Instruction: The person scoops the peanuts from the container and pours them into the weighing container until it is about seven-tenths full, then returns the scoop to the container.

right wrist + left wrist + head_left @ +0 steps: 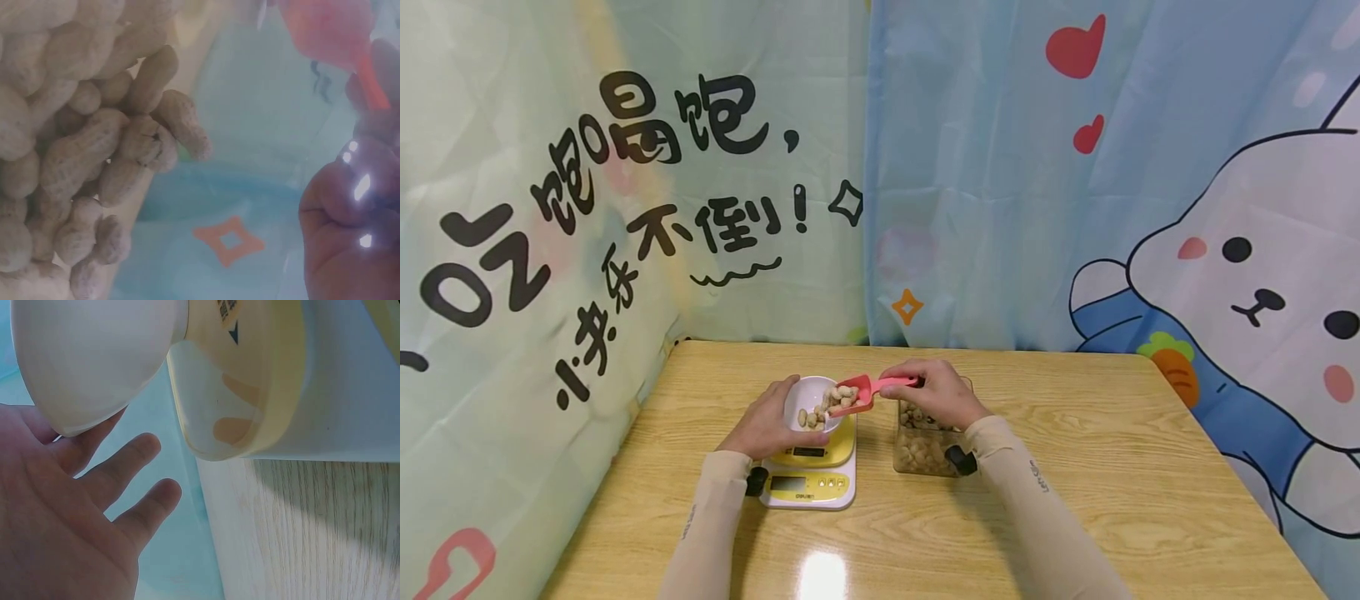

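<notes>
From afar, I see the left hand [767, 423] hold the white bowl [805, 393] over the kitchen scale [842, 468]; the right hand [946, 393] pinches the pink scoop [864, 395]. Some peanuts [811, 418] are in the bowl (others sit in the scoop); plenty are left in the clear box [925, 469].

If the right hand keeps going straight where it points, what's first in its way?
Probably the white bowl: the pink scoop in the right hand leads, appearing over the rim. Depth is unclear, so it might pass above.

Red scoop [863, 394] over white bowl [805, 392]
</notes>
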{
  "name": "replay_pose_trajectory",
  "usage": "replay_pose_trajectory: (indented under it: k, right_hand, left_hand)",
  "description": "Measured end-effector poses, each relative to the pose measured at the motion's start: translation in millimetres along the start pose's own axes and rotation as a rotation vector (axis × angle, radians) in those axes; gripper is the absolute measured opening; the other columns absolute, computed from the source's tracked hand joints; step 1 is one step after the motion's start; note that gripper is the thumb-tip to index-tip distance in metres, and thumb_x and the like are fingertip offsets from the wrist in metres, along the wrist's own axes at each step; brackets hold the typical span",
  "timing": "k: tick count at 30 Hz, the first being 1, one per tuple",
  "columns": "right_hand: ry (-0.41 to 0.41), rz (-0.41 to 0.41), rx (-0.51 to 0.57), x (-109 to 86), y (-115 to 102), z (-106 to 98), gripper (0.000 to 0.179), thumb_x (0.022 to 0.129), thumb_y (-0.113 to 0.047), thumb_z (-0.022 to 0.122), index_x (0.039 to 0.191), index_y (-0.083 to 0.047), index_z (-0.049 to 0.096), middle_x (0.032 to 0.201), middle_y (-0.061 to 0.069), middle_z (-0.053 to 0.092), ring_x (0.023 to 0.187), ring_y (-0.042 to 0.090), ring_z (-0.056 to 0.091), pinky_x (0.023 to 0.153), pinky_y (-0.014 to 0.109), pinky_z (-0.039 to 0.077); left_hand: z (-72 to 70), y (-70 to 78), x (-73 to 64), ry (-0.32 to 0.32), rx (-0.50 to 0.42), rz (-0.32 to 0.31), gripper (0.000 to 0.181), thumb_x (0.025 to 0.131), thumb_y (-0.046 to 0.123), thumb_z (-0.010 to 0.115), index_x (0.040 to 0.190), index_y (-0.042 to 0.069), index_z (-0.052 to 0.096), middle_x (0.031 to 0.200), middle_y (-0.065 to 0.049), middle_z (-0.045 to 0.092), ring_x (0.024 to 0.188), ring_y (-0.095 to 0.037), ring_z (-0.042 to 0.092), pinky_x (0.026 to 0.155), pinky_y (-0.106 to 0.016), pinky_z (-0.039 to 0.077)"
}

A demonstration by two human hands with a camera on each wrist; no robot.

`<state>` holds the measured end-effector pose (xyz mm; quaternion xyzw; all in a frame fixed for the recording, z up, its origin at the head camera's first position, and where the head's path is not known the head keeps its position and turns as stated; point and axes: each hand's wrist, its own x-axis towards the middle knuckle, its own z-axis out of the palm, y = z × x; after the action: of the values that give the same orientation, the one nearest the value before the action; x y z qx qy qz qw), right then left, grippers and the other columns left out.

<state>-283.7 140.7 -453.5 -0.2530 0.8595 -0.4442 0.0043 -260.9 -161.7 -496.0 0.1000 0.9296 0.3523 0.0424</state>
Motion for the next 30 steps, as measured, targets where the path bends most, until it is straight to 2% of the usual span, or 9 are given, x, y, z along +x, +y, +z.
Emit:
replay_pose_trajectory:
  k: [11,21,30]
  right_hand:
    - [-0.022,-0.064,-0.113,2.9,-12.8,-3.5,0.023,0.093,-0.031,0.076,0.111,-0.018,0.079,0.094,-0.007,0.073,0.07,0.014,0.058,0.064,0.031,0.051]
    - [-0.073,-0.095,-0.198,7.5,-30.4,-7.7,0.02,0.093,-0.032,0.076,0.108,-0.019,0.079,0.092,-0.01,0.072,0.07,0.013,0.057,0.064,0.03,0.052]
    - [-0.074,-0.135,-0.23,1.9,-24.0,-8.8,0.022,0.094,-0.033,0.074,0.109,-0.018,0.079,0.093,-0.01,0.071,0.072,0.012,0.056,0.064,0.029,0.051]
  left_hand:
    - [-1.6,1.4,-1.7,-0.002,-0.007,-0.007,0.117,0.068,0.057,0.089,0.159,0.011,0.031,0.149,-0.014,0.046,0.12,-0.03,0.054,0.1,-0.052,0.048]
    - [-1.0,2.1,-1.0,-0.002,-0.007,-0.009,0.118,0.068,0.058,0.089,0.159,0.011,0.031,0.151,-0.014,0.045,0.123,-0.031,0.053,0.103,-0.053,0.046]
    - [0.6,0.2,-0.1,-0.005,-0.012,-0.008,0.119,0.067,0.059,0.089,0.16,0.011,0.03,0.151,-0.014,0.045,0.123,-0.031,0.052,0.103,-0.054,0.045]
